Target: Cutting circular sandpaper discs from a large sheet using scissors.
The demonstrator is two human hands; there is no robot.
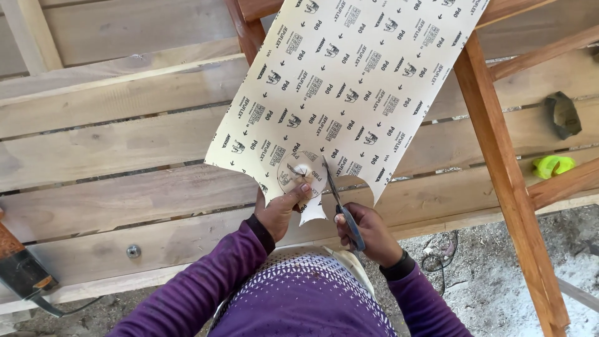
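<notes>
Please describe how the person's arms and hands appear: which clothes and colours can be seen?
Both arms wear long purple sleeves with dark ribbed cuffs at the wrists. The left hand and the right hand are bare, without gloves. The garment's front shows a pattern of white dots on purple.

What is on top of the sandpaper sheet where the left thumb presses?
A small round disc lies on the sandpaper sheet, pinned by the left hand. The right hand works scissors along its edge. The sheet's underside and the planks behind it are hidden.

Cream sandpaper sheet (349, 81) with black repeating print, purple sleeves (187, 293)
</notes>
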